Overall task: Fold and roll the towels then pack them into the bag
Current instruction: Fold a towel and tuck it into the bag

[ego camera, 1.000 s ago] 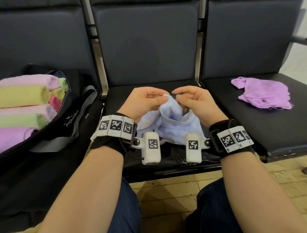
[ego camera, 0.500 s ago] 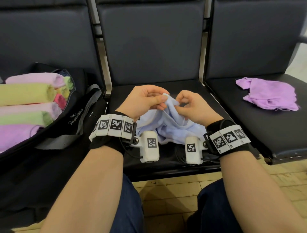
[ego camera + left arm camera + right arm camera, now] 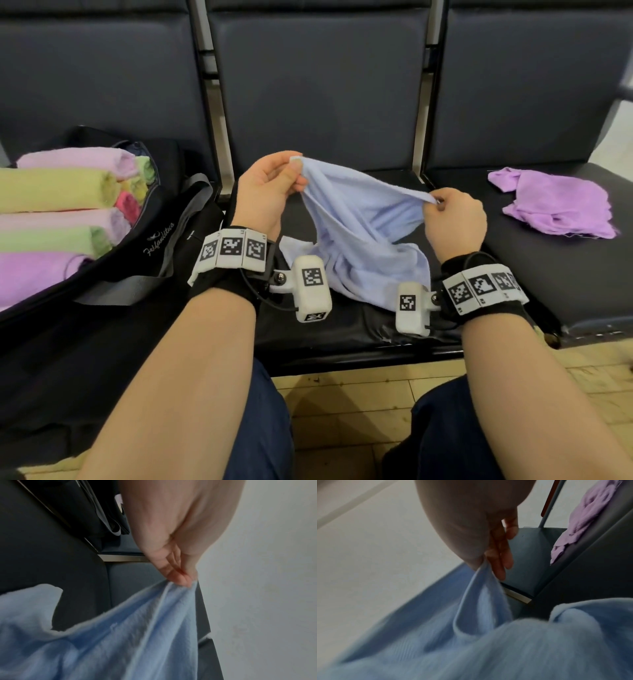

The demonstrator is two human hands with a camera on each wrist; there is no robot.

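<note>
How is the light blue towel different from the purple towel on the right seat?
The light blue towel is pinched at its edge by the left hand and right hand; the purple towel lies crumpled and untouched. The blue one is partly lifted, the purple one flat down. Neither is rolled.

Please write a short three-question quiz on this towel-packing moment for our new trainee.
1. True or false: the light blue towel is already rolled.
2. Which hand holds its pinch of the blue towel higher in the head view: A) the left hand or B) the right hand?
3. Fill in: the loose purple towel lies on the seat to the person's ____, while the black bag with rolled towels sits on the other side.

Key
1. False: it hangs unfolded, stretched between the two hands, with its lower part on the middle seat.
2. A.
3. right.
</note>
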